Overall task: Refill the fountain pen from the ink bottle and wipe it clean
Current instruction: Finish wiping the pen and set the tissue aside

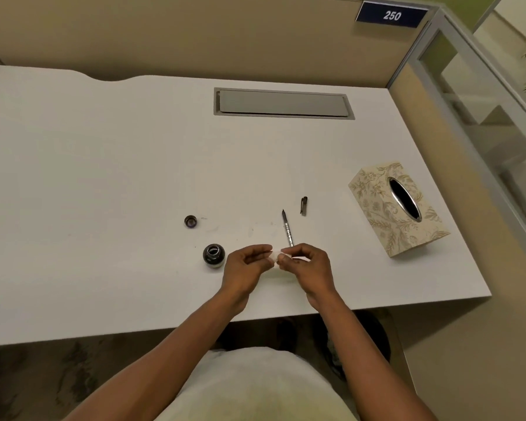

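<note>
Together the left hand [246, 262] and right hand [308, 264] pinch a tissue [275, 256]; pen [287, 228] lies beyond.

The worktop [104, 177] is plain white, with faint smudges near its middle. Set into it is a flat grey panel [283, 103]. The tissue box [398, 208] is cream with an olive-tan pattern of flowers and leaves, and its oval slot has a silver rim around black. The ink bottle [213, 254] looks black with a clear glass base; its cap [190, 221] is dark. The pen [287, 229] is silver with a dark nib, and the pen cap [304, 206] is dark. The tissue [276, 256] is white. The sign [391, 14] is navy with white numerals. The partition wall [195, 34] is beige.
</note>
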The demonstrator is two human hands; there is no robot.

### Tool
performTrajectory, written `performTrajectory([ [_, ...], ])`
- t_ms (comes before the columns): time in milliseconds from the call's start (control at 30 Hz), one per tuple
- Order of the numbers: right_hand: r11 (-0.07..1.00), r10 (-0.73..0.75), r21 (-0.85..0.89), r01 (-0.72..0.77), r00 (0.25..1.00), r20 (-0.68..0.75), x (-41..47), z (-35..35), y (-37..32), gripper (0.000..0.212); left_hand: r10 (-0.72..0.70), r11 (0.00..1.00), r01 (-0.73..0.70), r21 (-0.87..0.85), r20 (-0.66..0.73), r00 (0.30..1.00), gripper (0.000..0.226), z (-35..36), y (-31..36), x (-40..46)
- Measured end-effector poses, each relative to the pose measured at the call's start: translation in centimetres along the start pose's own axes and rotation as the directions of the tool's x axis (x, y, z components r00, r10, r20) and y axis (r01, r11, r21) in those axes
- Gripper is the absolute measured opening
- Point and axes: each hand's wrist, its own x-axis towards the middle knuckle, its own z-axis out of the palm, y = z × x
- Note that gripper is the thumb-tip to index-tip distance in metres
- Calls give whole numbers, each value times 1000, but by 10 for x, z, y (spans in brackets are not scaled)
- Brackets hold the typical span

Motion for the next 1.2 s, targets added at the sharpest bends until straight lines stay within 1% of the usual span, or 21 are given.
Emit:
performTrajectory([
  [133,990,51,132,-46,998,-32,-13,4,3,7,7,1000,-5,-25,86,996,27,-8,-1,-7],
  [200,993,62,100,-57,997,-42,-19,4,6,9,27,1000,-28,4,108,994,25,-10,-4,-10],
  [367,996,23,88,-17,997,-70,-33,1,15,11,67,995,-72,68,75,995,21,-3,-9,-16],
  [433,999,-9,42,13,997,-83,-35,-4,18,12,82,990,-89,108,70,994,25,1,-14,-17],
  [500,999,-31,-17,30,997,-65,-38,-11,21,11,108,976,-117,184,59,992,25,7,-18,-18],
  [567,999,-21,-46,20,999,-34,-42,-22,24,12,137,954,-144,264,45,990,20,16,-20,-19],
  [633,1000,0,-26,-1,1000,-25,-48,-36,27,11,177,921,-182,345,48,983,16,29,-21,-21],
  [667,1000,19,12,-19,1000,-22,-52,-45,26,13,206,893,-213,396,59,977,14,38,-22,-24],
  [700,997,51,67,-49,998,-25,-55,-54,27,21,241,858,-249,450,77,968,14,48,-23,-27],
  [767,981,125,160,-114,990,-63,-60,-75,30,30,308,786,-331,522,133,942,12,71,-30,-39],
  [833,959,183,237,-153,977,-109,-66,-94,39,25,352,747,-402,530,199,915,11,92,-42,-51],
  [900,919,242,346,-190,964,-112,-74,-114,50,18,332,753,-414,511,249,910,18,111,-54,-61],
  [1000,871,284,458,-176,942,-179,-88,-149,69,2,211,823,-334,459,299,931,32,140,-71,-71],
  [1100,880,302,449,-152,910,-285,-99,-179,90,3,141,814,-304,495,339,930,29,171,-91,-82],
  [1200,894,320,417,-165,886,-335,-107,-206,114,8,100,769,-321,553,391,915,26,202,-113,-83],
])
